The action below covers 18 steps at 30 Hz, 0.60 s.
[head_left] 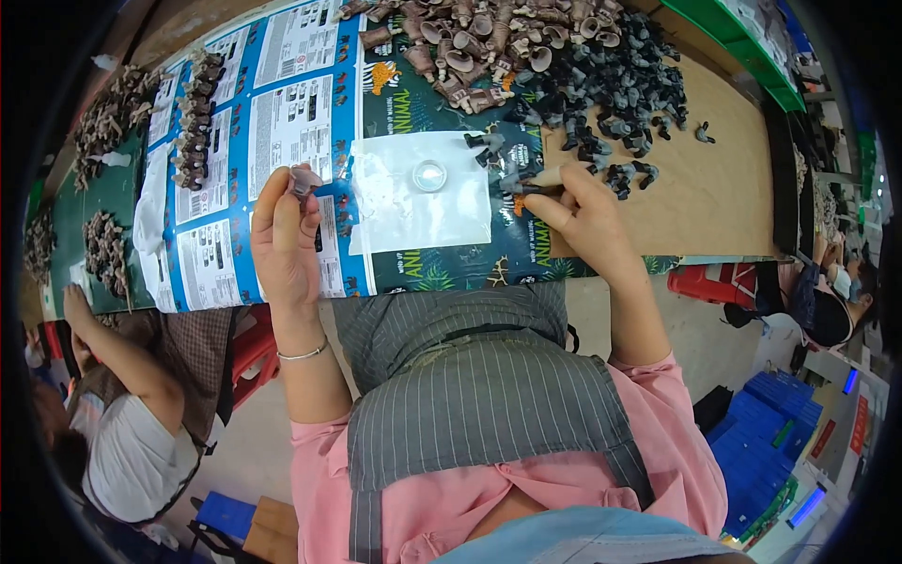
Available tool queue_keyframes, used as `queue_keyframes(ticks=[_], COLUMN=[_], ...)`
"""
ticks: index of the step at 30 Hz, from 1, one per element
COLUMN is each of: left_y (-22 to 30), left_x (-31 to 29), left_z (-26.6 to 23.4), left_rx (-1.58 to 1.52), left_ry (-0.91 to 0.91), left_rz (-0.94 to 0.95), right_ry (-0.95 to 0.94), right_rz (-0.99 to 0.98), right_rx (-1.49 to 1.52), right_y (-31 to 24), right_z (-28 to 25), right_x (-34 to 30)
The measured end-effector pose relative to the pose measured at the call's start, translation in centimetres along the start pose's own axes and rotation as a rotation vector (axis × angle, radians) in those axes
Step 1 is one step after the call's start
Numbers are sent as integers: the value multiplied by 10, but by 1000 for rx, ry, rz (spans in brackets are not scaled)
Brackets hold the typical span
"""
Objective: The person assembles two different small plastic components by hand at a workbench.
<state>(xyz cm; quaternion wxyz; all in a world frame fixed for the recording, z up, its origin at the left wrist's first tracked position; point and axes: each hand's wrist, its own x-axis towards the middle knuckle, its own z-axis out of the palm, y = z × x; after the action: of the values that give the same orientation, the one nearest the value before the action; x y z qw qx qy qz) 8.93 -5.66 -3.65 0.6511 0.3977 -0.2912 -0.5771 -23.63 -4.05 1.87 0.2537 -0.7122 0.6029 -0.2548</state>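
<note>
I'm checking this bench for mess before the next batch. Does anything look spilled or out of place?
Nothing looks spilled. The grey parts and brown parts lie in loose heaps, the small round dish sits upright on the clear sheet, and each hand holds one piece.

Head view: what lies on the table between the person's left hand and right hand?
In the head view, a clear plastic sheet lies between the left hand and the right hand, with a small round clear dish resting on it.

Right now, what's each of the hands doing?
Left hand: closed on a small brownish-grey plastic piece.
Right hand: pinching a dark grey plastic piece.
</note>
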Motion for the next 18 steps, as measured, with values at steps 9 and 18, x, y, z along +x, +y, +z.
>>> queue_keyframes(ticks=[9,18], left_y=[-6,-6], left_x=[-4,-5], left_z=[0,4], left_rx=[143,149], left_ry=[-56,-86], left_rz=[46,48], right_ry=[23,-84], right_rz=[-259,-513], right_rx=[-131,-367], right_y=[-34,-52], right_z=[27,34], right_x=[32,53])
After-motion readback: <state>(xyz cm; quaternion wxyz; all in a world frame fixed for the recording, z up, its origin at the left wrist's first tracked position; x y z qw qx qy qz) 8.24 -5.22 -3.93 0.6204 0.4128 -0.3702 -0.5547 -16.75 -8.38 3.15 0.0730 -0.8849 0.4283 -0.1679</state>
